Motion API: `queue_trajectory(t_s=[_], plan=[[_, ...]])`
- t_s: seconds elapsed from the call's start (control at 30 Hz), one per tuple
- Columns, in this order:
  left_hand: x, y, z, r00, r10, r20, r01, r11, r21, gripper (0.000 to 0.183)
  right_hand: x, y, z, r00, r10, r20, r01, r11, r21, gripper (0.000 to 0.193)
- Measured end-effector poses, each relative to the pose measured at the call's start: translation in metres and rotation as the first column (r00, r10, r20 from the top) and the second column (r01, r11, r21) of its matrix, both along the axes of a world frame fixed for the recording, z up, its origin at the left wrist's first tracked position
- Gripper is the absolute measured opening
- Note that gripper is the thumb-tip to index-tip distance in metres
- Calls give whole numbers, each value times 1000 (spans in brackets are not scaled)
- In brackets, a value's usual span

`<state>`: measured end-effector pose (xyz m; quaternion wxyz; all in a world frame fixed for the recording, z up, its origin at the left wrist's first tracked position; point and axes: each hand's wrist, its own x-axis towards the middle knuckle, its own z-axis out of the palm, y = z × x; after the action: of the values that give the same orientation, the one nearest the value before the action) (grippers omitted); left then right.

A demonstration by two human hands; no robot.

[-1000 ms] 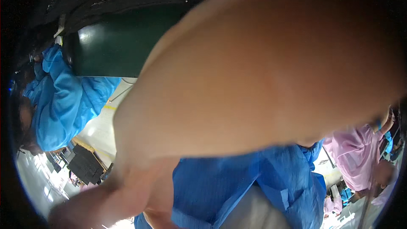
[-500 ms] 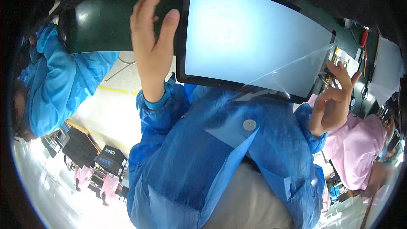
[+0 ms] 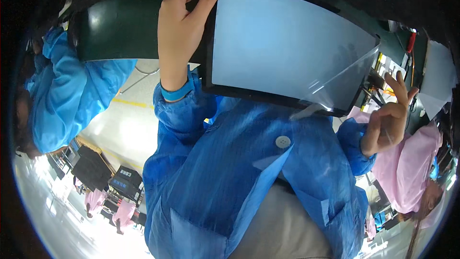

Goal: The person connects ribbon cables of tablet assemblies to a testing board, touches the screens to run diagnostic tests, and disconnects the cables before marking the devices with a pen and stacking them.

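Observation:
A flat display panel (image 3: 282,43) with a black frame and a pale, lit face is tilted in front of my chest. My left hand (image 3: 184,24) grips its upper left corner, thumb on the front edge and fingers at the top. A clear film (image 3: 330,86) is lifted off the panel's lower right part, with a diagonal fold line across the screen. Right of the panel, my right hand (image 3: 388,120) pinches the loose side of this film between thumb and forefinger; its other fingers are spread. The film's edge near the hand is faint.
A dark green work table (image 3: 120,29) lies behind the panel. To the left sits a person in a blue sleeve (image 3: 72,91); to the right, one in pink (image 3: 407,168). A red-handled tool (image 3: 411,42) and white sheets (image 3: 438,76) lie at the right. Black boxes (image 3: 125,181) stand behind.
My left hand has moved up and right onto the panel's corner and closed on it. My right hand has drawn slightly right and down with the film. The screen looks dimmer.

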<state>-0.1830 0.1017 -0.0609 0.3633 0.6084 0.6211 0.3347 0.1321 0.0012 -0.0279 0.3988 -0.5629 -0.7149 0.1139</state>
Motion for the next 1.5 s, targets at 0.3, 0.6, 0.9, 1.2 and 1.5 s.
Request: queue_trajectory(t_s=[0.3, 0.6, 0.9, 1.2, 1.5], plan=[[-10, -12, -12, 998, 28, -47, -15, 965, 260, 22, 12, -1, 1, 976, -78, -204, 75, 997, -25, 14], [17, -50, 15, 872, -169, -459, 357, 861, 362, 36, -17, 18, 7, 977, 187, 100, -188, 982, -3, 13], [4, -63, 21, 980, -23, -196, 118, 864, 490, 41, -20, 18, 15, 977, 214, 14, -214, 977, -11, 15], [45, -72, 49, 846, -317, -428, 489, 781, 389, 45, -27, 23, 19, 901, 124, 417, -116, 992, -45, 31], [53, -87, 39, 931, -33, -363, 255, 771, 583, 42, -28, 3, 40, 986, 155, -66, -169, 921, -352, 12]])
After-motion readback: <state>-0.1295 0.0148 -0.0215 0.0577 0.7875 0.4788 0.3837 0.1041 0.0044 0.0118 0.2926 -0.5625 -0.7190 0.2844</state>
